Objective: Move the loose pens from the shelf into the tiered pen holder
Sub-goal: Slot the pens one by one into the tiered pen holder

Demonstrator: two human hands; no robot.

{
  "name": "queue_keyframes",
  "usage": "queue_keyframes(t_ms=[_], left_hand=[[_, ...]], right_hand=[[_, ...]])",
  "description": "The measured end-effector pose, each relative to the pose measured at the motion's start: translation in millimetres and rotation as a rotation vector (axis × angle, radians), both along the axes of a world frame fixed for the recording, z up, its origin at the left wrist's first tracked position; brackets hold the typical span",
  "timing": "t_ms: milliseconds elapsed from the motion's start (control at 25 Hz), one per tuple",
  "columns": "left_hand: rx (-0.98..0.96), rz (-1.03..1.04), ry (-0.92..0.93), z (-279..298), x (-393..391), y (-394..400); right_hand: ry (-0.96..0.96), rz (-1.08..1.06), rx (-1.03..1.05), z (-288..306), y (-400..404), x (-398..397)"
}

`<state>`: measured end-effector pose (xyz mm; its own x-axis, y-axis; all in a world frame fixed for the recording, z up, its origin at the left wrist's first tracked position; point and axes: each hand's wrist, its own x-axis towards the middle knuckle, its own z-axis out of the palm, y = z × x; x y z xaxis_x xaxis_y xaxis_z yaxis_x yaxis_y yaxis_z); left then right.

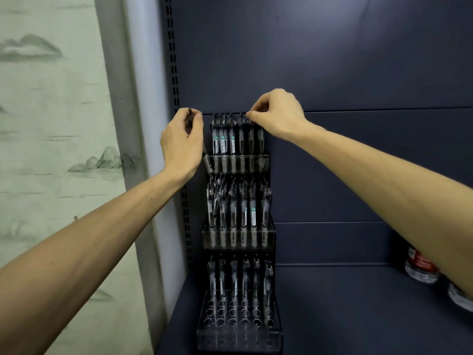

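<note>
Mid-loading, I'd say: left hand (182,144) grips spare pens (206,160) left of the tiered pen holder (239,226), right hand (275,114) pinches a pen top at the far tier, seat it next.

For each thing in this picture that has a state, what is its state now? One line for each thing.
Left hand: curled round a pen, beside the top tier.
Right hand: fingers pinch the top of a pen in the top tier.
Pen holder: upright on the shelf; pens stand in all three tiers, bottom front holes empty.
Bottles: on the shelf, partly hidden by the right arm.
</note>
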<state>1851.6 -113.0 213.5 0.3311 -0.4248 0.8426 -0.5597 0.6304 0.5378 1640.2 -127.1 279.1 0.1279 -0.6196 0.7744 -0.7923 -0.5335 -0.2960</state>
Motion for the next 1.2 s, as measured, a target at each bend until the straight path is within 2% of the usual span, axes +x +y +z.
queue_keyframes(t_ms=[120,200,400,720,840,920,1000,1080,1200], left_hand=[[-0.03,0.015,0.019,9.7,-1.4,1.8],[-0.039,0.0,0.033,17.0,-2.1,2.4],[-0.025,-0.117,0.045,24.0,-3.8,4.1],[-0.02,-0.276,0.144,25.9,-8.7,13.3],[-0.009,-0.312,0.14,20.7,-10.1,13.3],[0.041,-0.246,0.081,11.4,-4.7,10.1],[0.148,-0.153,-0.066,-3.6,7.0,3.5],[0.248,-0.149,-0.211,-19.6,12.8,1.5],[0.18,0.004,-0.383,-25.7,5.0,9.0]], right_hand=[[0.006,0.032,-0.256,-10.4,8.7,4.4],[0.067,0.102,-0.352,-14.0,16.7,13.3],[0.232,0.187,-0.29,-21.2,23.8,31.1],[0.026,0.336,-0.006,-29.7,20.9,48.2],[-0.023,0.309,0.046,-29.5,19.4,44.0],[-0.084,0.263,0.039,-31.8,19.9,34.0],[-0.159,0.236,0.039,-37.9,23.4,20.7],[-0.185,0.236,0.053,-47.7,27.6,10.1],[-0.203,0.236,0.039,-62.1,30.1,1.6]])
